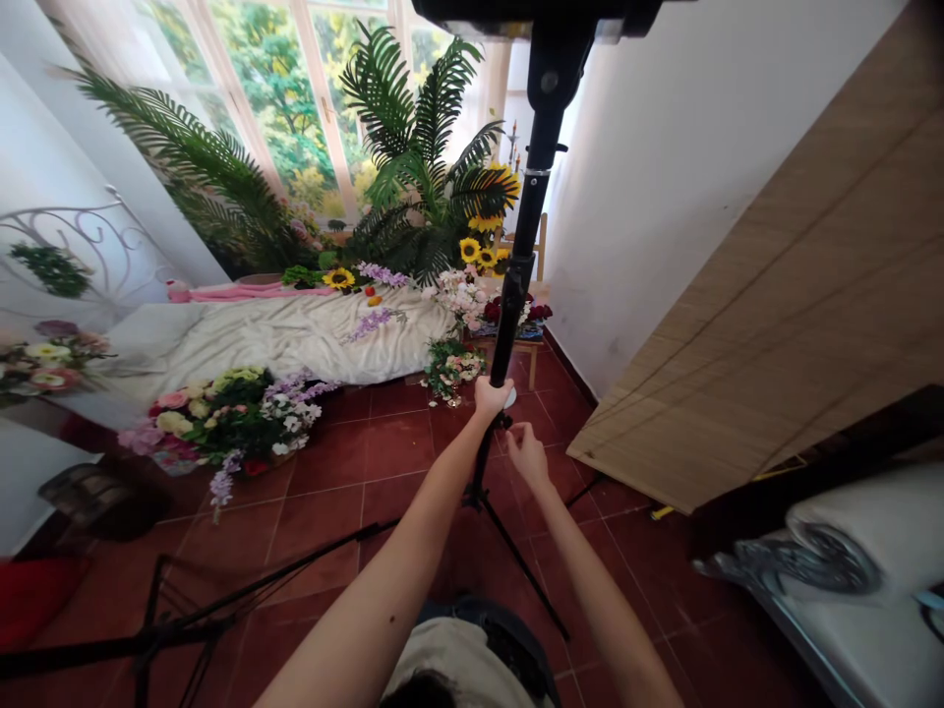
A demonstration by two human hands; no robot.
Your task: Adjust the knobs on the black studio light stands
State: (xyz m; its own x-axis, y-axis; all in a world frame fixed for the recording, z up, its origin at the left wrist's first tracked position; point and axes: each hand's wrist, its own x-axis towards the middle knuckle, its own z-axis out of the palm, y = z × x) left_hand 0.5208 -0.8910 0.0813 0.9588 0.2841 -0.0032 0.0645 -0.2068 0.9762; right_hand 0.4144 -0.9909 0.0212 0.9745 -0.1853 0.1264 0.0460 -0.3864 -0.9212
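A black light stand (525, 236) rises in front of me, tilted slightly in view, with a dark lamp head (546, 15) cut off at the top edge. My left hand (493, 396) is wrapped round its pole. Just below and to the right, my right hand (527, 454) has its fingers bent together at a small black knob (503, 420) on the pole. Whether those fingertips grip the knob or only touch it is hard to see. Thin legs (523, 565) spread from the stand over the floor.
Ahead, a bed (310, 334) with a cream cloth bears flowers, and a bouquet (213, 413) stands before it. Palm leaves (413, 138) fill the window side. To my right hangs a bamboo blind (774, 295) beside a carved sofa (833, 570). Another black stand (184, 629) lies low at left.
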